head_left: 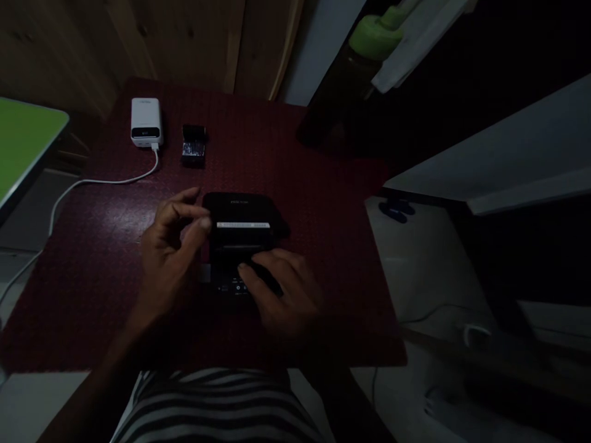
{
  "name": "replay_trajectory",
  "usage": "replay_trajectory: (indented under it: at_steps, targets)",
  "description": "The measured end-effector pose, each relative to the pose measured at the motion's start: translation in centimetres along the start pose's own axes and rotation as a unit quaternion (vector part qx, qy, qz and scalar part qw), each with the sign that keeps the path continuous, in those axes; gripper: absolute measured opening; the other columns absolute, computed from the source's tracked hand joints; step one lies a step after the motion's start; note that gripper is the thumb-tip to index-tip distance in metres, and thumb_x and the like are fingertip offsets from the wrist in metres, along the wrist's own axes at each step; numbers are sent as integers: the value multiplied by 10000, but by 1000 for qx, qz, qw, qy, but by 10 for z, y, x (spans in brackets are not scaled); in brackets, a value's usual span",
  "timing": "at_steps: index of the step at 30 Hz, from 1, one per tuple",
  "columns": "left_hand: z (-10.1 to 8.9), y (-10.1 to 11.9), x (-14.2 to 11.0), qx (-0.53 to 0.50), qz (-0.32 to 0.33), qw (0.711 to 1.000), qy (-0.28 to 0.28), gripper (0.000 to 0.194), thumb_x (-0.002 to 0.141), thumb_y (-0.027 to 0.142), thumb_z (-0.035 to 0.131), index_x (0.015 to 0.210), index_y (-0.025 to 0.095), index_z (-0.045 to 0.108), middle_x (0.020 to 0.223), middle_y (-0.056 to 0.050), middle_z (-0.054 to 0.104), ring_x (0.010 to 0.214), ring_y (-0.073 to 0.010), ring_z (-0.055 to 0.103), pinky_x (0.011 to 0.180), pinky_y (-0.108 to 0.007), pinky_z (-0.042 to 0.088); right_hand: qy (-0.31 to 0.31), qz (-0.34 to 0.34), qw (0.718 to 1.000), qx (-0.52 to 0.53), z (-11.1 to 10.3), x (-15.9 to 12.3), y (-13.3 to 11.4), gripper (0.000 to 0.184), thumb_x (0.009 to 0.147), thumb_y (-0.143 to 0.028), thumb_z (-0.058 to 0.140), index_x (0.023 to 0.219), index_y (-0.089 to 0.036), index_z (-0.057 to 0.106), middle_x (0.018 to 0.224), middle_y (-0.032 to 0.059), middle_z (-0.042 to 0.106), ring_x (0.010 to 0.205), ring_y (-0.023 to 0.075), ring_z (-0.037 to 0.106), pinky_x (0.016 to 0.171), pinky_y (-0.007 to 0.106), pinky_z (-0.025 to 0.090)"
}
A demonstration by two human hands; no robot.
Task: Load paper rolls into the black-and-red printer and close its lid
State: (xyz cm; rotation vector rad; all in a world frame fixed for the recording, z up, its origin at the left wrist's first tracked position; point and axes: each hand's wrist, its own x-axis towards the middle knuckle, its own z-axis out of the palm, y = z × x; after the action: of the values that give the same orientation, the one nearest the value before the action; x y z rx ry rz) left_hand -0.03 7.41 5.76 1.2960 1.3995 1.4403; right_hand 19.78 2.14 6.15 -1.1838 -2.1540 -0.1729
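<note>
A black boxy device [242, 237] lies on the table in front of me, with a pale label strip across its middle and small marked buttons near its front. It looks like a compact printer, though the dark hides its detail. My left hand [168, 246] is at its left edge, thumb and index tips pressed together by the upper part; anything between them is too dark to make out. My right hand [289, 286] grips the device's front right, thumb over the button panel and fingers along the side. A small black cartridge-like piece [193, 147] with a shiny face lies beyond the device.
The table has a dark red textured cover [295, 160]. At the back left stands a white power bank [146, 117] with a white cable [106, 181] running off left. A green-topped bottle [373, 40] rises at the back right. A green board [28, 141] borders the left.
</note>
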Motion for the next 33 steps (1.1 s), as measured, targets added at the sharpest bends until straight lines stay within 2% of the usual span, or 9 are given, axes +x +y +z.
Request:
replay_trajectory:
  at_steps: [2, 4, 6, 10, 17, 22, 27, 30, 33]
  targets:
    - [-3, -4, -17, -11, -46, 999, -6, 311, 919, 384, 866, 1200, 288, 775, 1605, -58, 643, 1497, -296, 611, 1208, -429, 532, -2, 5, 1000, -28, -2, -4, -2, 199, 1053, -92, 706, 1138, -226, 827, 1281, 95, 856, 1223, 250, 759, 1008, 396, 626]
    - [-5, -6, -29, -23, -105, 994, -21, 558, 930, 408, 854, 1454, 315, 684, 1665, -81, 604, 1533, -311, 592, 1210, -449, 550, -20, 15, 1000, -19, -3, -7, -2, 218, 1064, -104, 696, 1176, -242, 821, 1399, 96, 821, 1342, 256, 736, 1076, 432, 619]
    - [-5, -7, -36, -39, -161, 985, -42, 662, 969, 461, 815, 1577, 300, 609, 1664, -107, 613, 1513, -335, 618, 1184, -468, 582, -42, 23, 999, 13, -3, -10, 0, 253, 1076, -95, 664, 1206, -245, 820, 1432, 97, 804, 1389, 257, 730, 1115, 459, 616]
    - [-5, -2, -38, -48, -188, 979, -68, 662, 986, 525, 794, 1578, 277, 634, 1604, -108, 675, 1437, -369, 684, 1126, -488, 632, -64, 26, 997, 42, -1, -12, 3, 309, 1080, -76, 631, 1269, -237, 815, 1449, 100, 788, 1390, 262, 742, 1134, 477, 620]
    - [-5, -4, -37, -47, -174, 981, -64, 643, 993, 495, 796, 1578, 281, 638, 1627, -85, 659, 1514, -348, 622, 1240, -501, 548, -78, 36, 994, 71, -2, -13, 4, 332, 1079, -74, 619, 1328, -204, 795, 1444, 111, 789, 1399, 263, 736, 1141, 461, 627]
    - [-8, -12, -44, -79, -186, 978, -54, 615, 997, 502, 781, 1561, 289, 662, 1612, -86, 673, 1496, -350, 638, 1232, -513, 550, -46, 47, 993, 100, -1, -14, 1, 373, 1079, -65, 611, 1409, -179, 741, 1414, 127, 809, 1389, 267, 742, 1157, 465, 625]
    - [-18, -14, -58, -77, -175, 980, -54, 585, 965, 455, 804, 1523, 308, 708, 1592, -75, 693, 1478, -354, 655, 1198, -495, 577, 12, 190, 973, 128, -2, -30, -4, 549, 1082, -165, 645, 1612, -294, 590, 1507, 109, 757, 1424, 296, 713, 1140, 528, 647]
    - [-18, -11, -59, -57, -178, 981, -51, 579, 948, 403, 804, 1510, 291, 720, 1564, -92, 713, 1430, -365, 693, 1110, -479, 636, 23, 288, 944, 159, 0, -47, -6, 584, 1073, -296, 694, 1637, -309, 545, 1531, 124, 738, 1330, 312, 769, 1033, 517, 701]
    - [-15, -6, -57, -40, -182, 982, -38, 563, 931, 385, 790, 1481, 276, 742, 1581, -92, 700, 1486, -385, 647, 1053, -453, 664, 14, 355, 909, 217, 2, -55, -11, 552, 1072, -369, 707, 1600, -294, 564, 1511, 139, 752, 1257, 305, 806, 973, 484, 719]
